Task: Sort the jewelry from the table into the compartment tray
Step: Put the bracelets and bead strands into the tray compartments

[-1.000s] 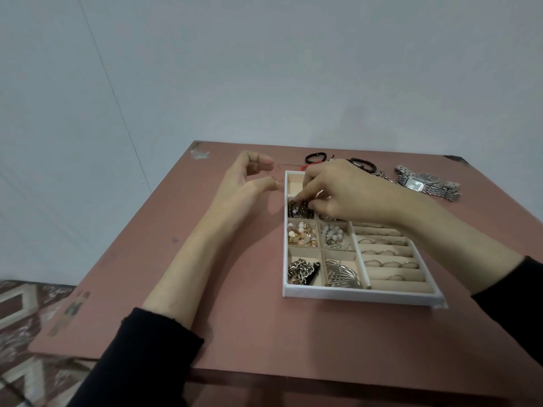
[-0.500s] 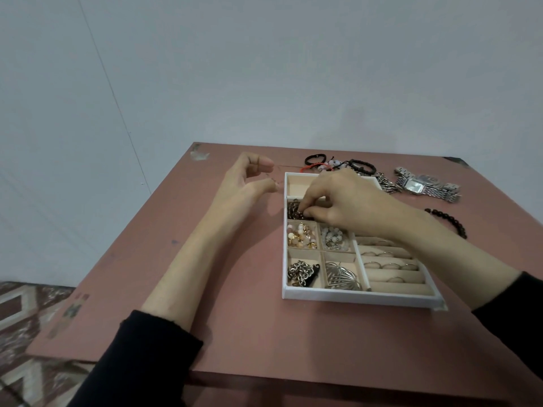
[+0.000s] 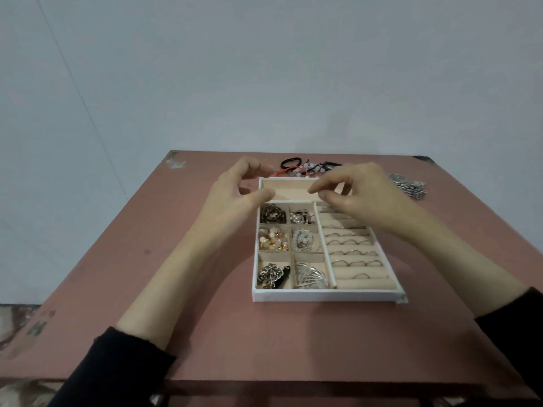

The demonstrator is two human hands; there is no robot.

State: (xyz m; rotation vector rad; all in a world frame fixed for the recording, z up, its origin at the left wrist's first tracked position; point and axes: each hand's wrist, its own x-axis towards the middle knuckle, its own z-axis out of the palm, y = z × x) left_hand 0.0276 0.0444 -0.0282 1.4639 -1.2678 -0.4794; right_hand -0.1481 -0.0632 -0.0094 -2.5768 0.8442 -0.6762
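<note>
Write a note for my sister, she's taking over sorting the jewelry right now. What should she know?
Left hand: curled fingers hover at the far left corner of the tray; too fine to see if it pinches anything.
Right hand: over the tray's far end, thumb and forefinger nearly touching; same doubt.
Done: six small compartments hold pieces; rings sit in the rolls.
Left: bracelets and a watch lie on the table beyond the tray; the long far compartment looks empty.
</note>
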